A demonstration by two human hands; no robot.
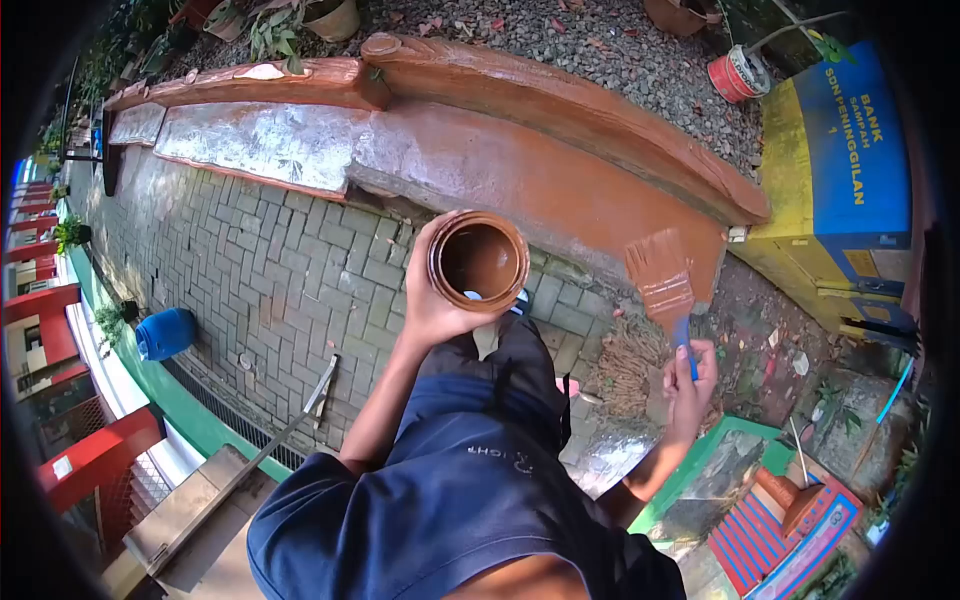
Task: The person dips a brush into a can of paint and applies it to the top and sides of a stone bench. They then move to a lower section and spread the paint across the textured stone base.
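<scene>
My left hand is wrapped round an open paint can, held above the paving. Brown paint coats the can's inner wall and rim. In my right hand, a wide paintbrush is gripped by its blue handle, bristles pointing away from me. Brown paint covers the bristles, which overlap the right end of a long low ledge in this view. Reddish brown colours the ledge's right part and raised back edge; the left part is pale and worn.
A blue and yellow box stands at the right end of the ledge. Behind the ledge lie gravel and a red and white can. A straw broom lies near my feet on the right. A blue barrel lies at left.
</scene>
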